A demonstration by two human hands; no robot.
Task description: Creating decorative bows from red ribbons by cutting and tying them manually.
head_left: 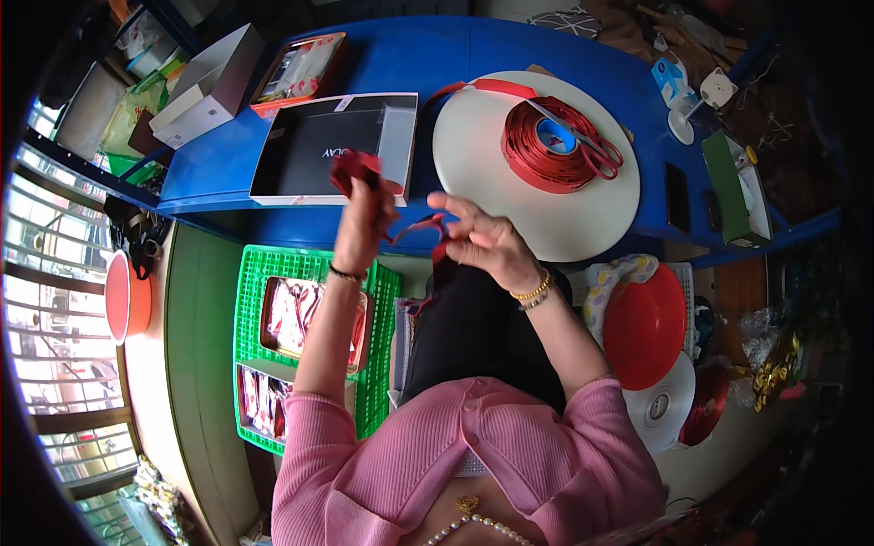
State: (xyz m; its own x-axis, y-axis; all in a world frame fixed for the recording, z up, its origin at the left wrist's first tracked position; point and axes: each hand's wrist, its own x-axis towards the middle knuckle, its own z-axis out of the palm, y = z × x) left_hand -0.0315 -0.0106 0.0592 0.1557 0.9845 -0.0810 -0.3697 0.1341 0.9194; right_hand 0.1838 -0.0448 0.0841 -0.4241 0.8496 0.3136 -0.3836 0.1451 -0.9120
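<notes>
A bunched length of dark red ribbon is gripped in my left hand, in front of an open flat box. From there a loose strand sags across to my right hand. That hand has its fingers curled, with the ribbon at its thumb and a tail hanging down over my lap. A large roll of red ribbon with a blue core lies on a round white board to the right. Scissors rest on top of the roll.
On the blue table stand a white box, an orange-rimmed tin, a phone and a green box. Low on the left, a green crate holds trays of packed pieces. A red basin sits low right.
</notes>
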